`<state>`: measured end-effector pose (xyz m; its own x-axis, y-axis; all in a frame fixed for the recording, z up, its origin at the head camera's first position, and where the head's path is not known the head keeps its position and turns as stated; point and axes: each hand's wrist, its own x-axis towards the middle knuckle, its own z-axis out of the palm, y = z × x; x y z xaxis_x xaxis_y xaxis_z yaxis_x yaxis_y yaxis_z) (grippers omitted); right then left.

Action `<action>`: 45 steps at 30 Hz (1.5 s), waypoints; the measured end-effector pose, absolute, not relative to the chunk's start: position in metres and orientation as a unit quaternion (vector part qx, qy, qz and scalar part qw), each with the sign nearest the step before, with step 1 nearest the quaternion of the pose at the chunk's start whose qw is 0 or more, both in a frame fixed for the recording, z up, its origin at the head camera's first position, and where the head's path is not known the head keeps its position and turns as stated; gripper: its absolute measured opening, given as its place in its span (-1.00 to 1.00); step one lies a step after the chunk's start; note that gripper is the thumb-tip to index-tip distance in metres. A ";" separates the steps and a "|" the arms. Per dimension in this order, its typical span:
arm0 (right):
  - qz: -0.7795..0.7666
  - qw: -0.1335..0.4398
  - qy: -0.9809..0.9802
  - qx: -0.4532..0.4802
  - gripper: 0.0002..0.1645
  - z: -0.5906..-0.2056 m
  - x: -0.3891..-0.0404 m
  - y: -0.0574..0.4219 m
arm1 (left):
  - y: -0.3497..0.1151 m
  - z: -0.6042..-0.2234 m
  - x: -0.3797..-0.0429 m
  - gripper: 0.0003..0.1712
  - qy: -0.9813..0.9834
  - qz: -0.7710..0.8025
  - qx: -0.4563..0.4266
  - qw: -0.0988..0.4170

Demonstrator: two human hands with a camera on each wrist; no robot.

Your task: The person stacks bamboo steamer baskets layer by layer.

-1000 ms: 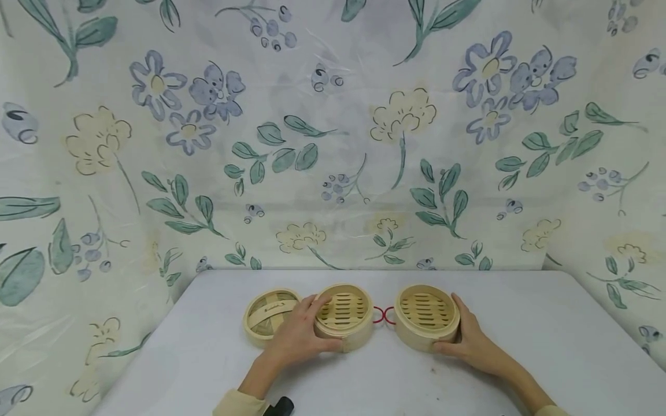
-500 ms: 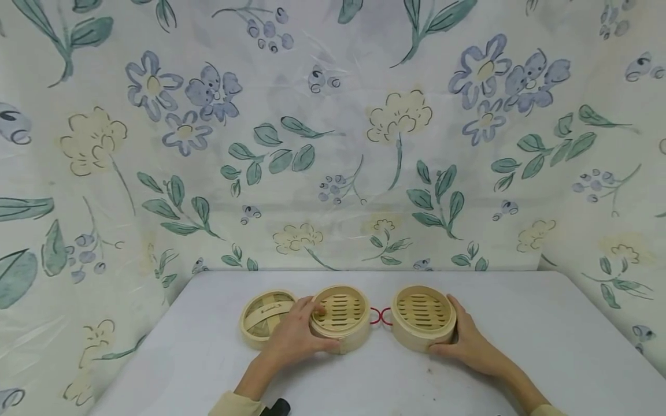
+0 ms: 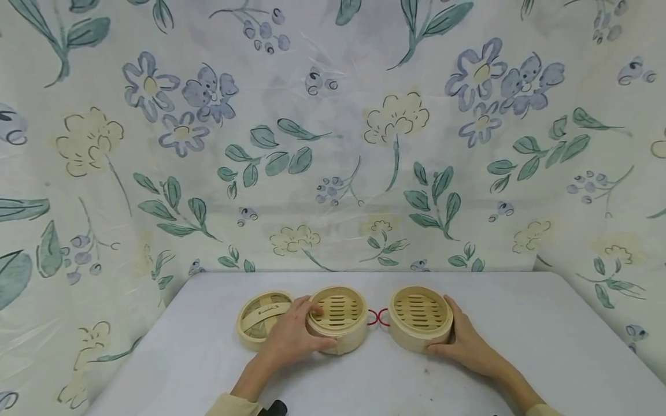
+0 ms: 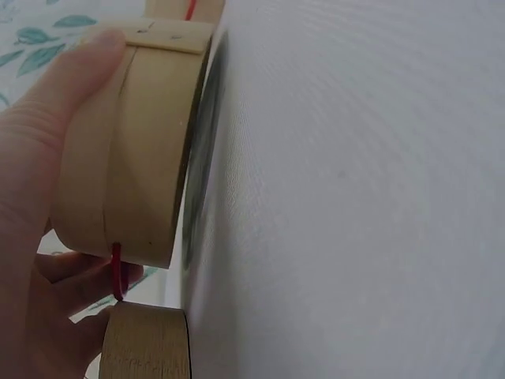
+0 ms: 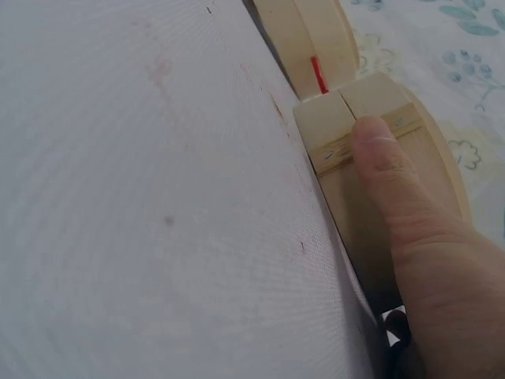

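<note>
Two round bamboo steamer baskets stand side by side on the white table, slatted bases showing inside. My left hand (image 3: 291, 335) grips the left steamer basket (image 3: 338, 318), thumb on its front wall and fingers around its left rim. On the right steamer basket (image 3: 421, 318), my right hand (image 3: 470, 341) holds the right side, its thumb (image 5: 387, 162) pressed on the wall near a bamboo strip. Red loops (image 3: 377, 317) stick out between the baskets and meet. Beside the left hand lies a round woven bamboo lid (image 3: 260, 318) with a band across it, partly hidden by that hand.
The white table (image 3: 374, 387) has small dark specks near its front. Behind it hangs a floral-patterned sheet (image 3: 333, 242), which also runs along both sides. A black object (image 3: 276, 408) shows by the left sleeve at the bottom edge.
The whole head view has shifted slightly, so things appear a little further left. Both hands keep their hold, and the baskets and lid stay in the same arrangement.
</note>
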<state>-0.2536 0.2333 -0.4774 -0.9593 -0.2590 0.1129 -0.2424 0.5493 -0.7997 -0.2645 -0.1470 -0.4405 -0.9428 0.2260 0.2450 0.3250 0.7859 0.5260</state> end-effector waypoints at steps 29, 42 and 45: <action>-0.447 -0.018 0.883 -0.144 0.45 -0.478 -0.262 0.247 | -0.131 -0.416 -0.280 -0.10 -0.921 -0.339 -0.164 0.100; -0.442 -0.008 0.886 -0.138 0.47 -0.486 -0.261 0.238 | -0.100 -0.402 -0.285 -0.13 -0.909 -0.354 -0.189 0.111; -0.446 -0.009 0.884 -0.141 0.48 -0.486 -0.260 0.236 | -0.090 -0.399 -0.286 -0.16 -0.904 -0.370 -0.188 0.103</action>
<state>-0.2604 0.2360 -0.4859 -0.9600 -0.2410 0.1424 -0.2579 0.5632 -0.7850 -0.2856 -0.0900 -0.3986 -0.9079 0.2644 0.3254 0.4166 0.6560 0.6294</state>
